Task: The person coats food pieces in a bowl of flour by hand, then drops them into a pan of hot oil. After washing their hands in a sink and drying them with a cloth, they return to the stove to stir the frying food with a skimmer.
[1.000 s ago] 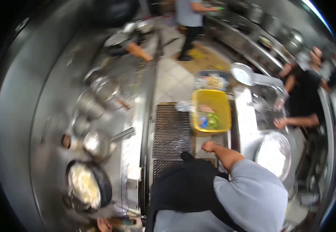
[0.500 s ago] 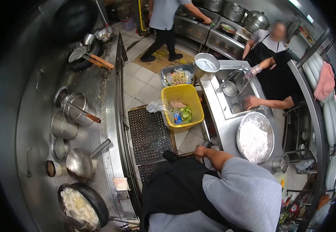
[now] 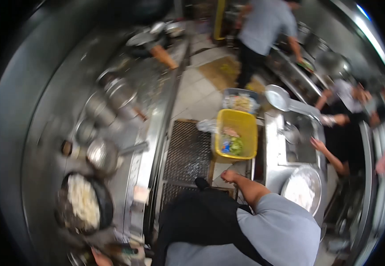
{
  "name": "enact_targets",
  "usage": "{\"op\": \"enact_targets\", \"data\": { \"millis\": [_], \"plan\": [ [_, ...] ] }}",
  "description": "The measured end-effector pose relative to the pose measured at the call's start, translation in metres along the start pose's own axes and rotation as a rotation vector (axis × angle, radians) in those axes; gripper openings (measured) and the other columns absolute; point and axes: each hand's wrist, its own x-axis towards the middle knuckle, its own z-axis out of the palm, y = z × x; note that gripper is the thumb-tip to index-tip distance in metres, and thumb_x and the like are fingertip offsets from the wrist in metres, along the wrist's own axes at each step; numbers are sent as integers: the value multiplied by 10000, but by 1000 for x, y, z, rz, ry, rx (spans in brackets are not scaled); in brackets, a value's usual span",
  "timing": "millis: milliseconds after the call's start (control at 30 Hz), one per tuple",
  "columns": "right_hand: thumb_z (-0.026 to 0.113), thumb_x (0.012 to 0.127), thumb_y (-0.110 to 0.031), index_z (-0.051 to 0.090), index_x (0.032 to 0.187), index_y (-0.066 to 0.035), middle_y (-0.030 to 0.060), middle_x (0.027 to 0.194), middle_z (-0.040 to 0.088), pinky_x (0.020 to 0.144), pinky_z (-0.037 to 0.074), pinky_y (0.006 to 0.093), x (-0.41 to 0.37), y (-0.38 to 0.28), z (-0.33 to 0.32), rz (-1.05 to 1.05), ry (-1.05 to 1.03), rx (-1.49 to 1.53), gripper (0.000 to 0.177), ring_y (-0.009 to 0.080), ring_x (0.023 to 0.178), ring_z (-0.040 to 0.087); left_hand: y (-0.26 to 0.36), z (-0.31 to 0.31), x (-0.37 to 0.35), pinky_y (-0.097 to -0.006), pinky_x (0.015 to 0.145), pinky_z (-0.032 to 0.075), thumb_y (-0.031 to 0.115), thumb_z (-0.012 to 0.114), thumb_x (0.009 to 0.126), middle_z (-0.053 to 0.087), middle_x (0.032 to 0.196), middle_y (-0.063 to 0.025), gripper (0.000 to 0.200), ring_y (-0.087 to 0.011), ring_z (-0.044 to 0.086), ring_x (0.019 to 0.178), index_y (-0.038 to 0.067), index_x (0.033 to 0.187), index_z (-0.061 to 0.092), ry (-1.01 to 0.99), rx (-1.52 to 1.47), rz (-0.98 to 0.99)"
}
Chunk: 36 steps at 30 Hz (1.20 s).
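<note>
My right hand [image 3: 230, 176] hangs over the floor below the yellow bin [image 3: 253, 133], its fingers curled in with nothing visible in them. The bin holds green scraps and a blue wrapper. At the bottom left edge, part of my left hand [image 3: 100, 257] shows, blurred and cut off, close to some dark handles [image 3: 123, 249]; its fingers cannot be made out. Above it, a black wok [image 3: 107, 206] with pale pieces of food [image 3: 83, 201] sits on the steel counter. A perforated ladle [image 3: 101, 155] and metal pots [image 3: 100, 109] stand beyond the wok.
A steel bowl of white contents [image 3: 299, 189] stands by the sink [image 3: 305, 142] on the right, where a person [image 3: 343, 106] reaches in. Another person [image 3: 263, 31] works at the stove. Black perforated mats [image 3: 185, 153] lie on the floor.
The view has swung left, so the counters and bin appear farther right. My left hand has come into view at the bottom. The person at the stove leans further over.
</note>
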Motion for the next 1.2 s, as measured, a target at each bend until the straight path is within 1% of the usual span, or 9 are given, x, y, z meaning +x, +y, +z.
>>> {"op": "enact_targets", "data": {
  "millis": [33,267,367,667,700,800,867,900,1200],
  "plan": [
    [508,862,-267,659,971,-110,48,848,663,527,507,309,1,1,-1,-5,-26,7,244,166,687,654,5,0,-7,-356,1010,400,125,406,950,527,1342,-176,439,-279,521,1215,-3,1368,438,112,-166,223],
    [532,887,-263,593,959,-107,65,836,641,500,452,311,-6,-20,5,-4,-181,-53,183,172,628,610,68,-44,-53,-466,827,476,187,498,916,643,1063,-228,402,-411,614,970,157,1315,528,304,168,-111],
    [531,888,-244,587,1000,-118,72,860,643,491,446,317,11,-21,1,-232,-307,-303,178,175,630,603,69,-52,-39,-542,824,462,189,481,899,637,1021,-264,429,-452,599,962,159,1326,484,320,252,-191],
    [515,926,-277,562,991,-75,87,877,645,479,449,319,58,-56,-20,-16,-328,21,217,187,641,601,38,-54,2,-522,880,481,92,410,868,639,1063,-258,478,-442,611,999,103,1343,459,248,414,-354],
    [468,946,-272,524,771,-88,46,569,492,342,316,296,46,-62,-8,-33,-133,91,260,154,389,415,30,-53,5,-522,899,473,77,409,859,628,1085,-267,492,-445,600,1021,99,1348,455,196,388,-341],
    [483,941,-277,529,775,-81,34,572,493,351,326,293,43,-64,-14,-66,-203,88,262,152,398,422,-14,-38,11,-490,721,540,72,438,863,671,934,-233,483,-396,670,802,97,1345,460,188,479,-165],
    [485,943,-274,544,782,-81,34,576,499,352,331,294,43,-58,-19,-20,-140,66,258,155,402,423,31,-54,-7,-410,441,474,102,475,889,630,706,-131,431,-265,591,494,93,1320,478,-185,-65,-429],
    [497,931,-287,529,884,-99,54,706,567,398,379,310,49,-49,-25,-4,-188,40,196,169,487,498,23,-43,-7,-320,322,315,145,499,916,513,583,-39,357,-144,416,361,93,1270,504,-180,-230,-464],
    [493,913,-233,527,916,-84,84,744,587,407,399,325,52,-14,-40,-317,-316,-450,153,186,519,539,36,-15,-3,-253,346,279,162,460,961,425,577,33,442,-76,343,391,160,1386,339,-478,-696,-610]
  ]
}}
